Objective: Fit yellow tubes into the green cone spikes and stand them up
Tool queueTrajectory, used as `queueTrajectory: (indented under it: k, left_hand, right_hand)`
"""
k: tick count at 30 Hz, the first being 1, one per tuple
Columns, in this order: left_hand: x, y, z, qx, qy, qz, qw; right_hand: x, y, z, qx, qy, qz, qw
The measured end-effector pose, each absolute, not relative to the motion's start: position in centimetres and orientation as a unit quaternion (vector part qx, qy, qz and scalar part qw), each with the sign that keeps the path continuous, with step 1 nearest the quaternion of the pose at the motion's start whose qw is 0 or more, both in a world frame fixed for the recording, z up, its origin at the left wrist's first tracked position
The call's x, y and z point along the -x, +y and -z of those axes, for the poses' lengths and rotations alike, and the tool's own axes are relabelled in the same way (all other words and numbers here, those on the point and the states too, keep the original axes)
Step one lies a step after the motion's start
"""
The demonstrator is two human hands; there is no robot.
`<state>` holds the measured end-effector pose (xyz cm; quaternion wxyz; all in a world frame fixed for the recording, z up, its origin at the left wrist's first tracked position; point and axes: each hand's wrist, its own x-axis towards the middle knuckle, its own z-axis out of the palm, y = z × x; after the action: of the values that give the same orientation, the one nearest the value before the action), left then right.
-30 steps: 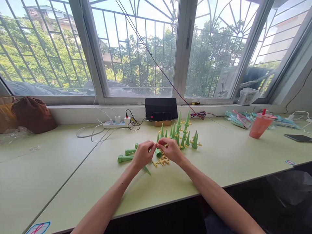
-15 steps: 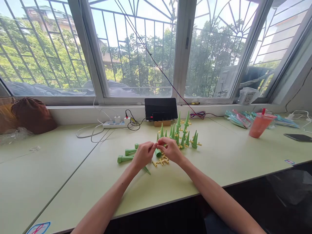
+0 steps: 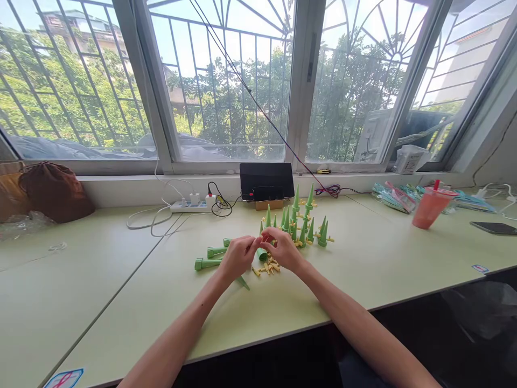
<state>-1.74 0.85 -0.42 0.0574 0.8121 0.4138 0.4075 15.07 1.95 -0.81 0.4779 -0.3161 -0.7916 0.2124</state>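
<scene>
My left hand and my right hand meet over the pale green table, fingertips pinched together on a green plastic spike whose tip pokes out below my left hand. A heap of small yellow plastic parts lies just under my right hand. Behind my hands stands a cluster of upright green spikes, some with yellow pieces fitted. To the left of my left hand lie loose green spikes on their sides.
A dark tablet leans on a stand by the window sill, next to a power strip with white cables. A brown bag sits far left. An orange drink cup, packets and a phone are at the right.
Both hands stay pinched together at the same spot; the fingers have shifted only slightly around the green spike.
</scene>
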Motion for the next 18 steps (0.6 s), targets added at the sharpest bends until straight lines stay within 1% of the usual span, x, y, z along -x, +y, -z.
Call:
queueTrajectory:
  k: [12, 18]
  left_hand:
    - [1.74, 0.92, 0.46, -0.809, 0.413, -0.415, 0.044]
    - [1.76, 0.79, 0.26, -0.789, 0.431, -0.436, 0.043]
  right_hand:
    - [-15.13, 2.03, 1.02, 0.316, -0.803, -0.191, 0.468]
    - [-15.07, 1.95, 0.87, 0.319, -0.793, -0.179, 0.488]
